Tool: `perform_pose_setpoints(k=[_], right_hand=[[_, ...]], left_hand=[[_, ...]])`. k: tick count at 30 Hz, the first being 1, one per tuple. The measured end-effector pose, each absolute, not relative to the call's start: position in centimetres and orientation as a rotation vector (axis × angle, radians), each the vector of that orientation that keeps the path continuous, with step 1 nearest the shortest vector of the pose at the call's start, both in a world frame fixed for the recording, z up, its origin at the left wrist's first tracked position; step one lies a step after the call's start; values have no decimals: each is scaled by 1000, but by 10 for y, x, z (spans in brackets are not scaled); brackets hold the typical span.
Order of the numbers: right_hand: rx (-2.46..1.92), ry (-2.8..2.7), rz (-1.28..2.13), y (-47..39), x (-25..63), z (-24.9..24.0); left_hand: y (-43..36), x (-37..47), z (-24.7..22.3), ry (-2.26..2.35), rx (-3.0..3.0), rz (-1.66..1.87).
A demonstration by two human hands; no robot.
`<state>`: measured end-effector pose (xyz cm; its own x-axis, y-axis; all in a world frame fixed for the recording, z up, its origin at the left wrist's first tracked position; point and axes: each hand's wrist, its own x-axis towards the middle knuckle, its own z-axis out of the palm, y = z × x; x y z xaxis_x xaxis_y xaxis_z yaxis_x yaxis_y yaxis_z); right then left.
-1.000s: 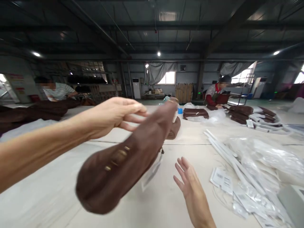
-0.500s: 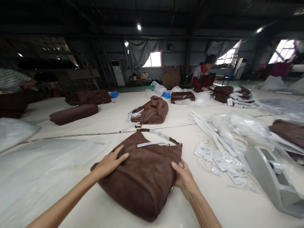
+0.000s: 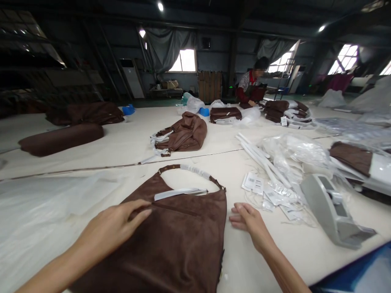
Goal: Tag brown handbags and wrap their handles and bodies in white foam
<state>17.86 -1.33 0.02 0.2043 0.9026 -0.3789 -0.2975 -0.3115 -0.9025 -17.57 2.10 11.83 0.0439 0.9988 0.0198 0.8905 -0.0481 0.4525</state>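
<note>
A brown bag (image 3: 180, 236) lies flat on the white table, its wrapped handle (image 3: 194, 171) pointing away from me. A white strip (image 3: 175, 193) runs along its top opening. Over the bag's upper left part is my left hand (image 3: 119, 221), fingers curled and thumb apart from them; whether it pinches the leather cannot be made out. Just off the bag's right edge, my right hand (image 3: 247, 221) is in the air above the table with nothing in it, thumb and fingers slightly apart.
A second brown bag (image 3: 189, 132) lies beyond. White tags (image 3: 253, 183), plastic wrapping (image 3: 296, 150) and a grey tape dispenser (image 3: 330, 211) sit at the right. Clear plastic sheeting (image 3: 45, 215) covers the left. A person (image 3: 252, 85) works across the table (image 3: 128, 152).
The bag now lies flatter and nearer, with its handle spread upward. My right hand has let go of its right edge. The view has turned and a blue item shows at the lower right.
</note>
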Motion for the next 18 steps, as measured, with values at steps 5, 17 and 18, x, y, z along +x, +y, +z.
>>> perform_pose_setpoints(k=[5,17,18], right_hand=[[-1378,-726,1269,42,168,6],[-1440,-754,1064,40,140,-5],[-1455,-757,1035,37,136,-6]], left_hand=[[61,-68,131,1555,2294,310],[137,40,54,1581,2037,81],[135,40,53,1585,2019,93]])
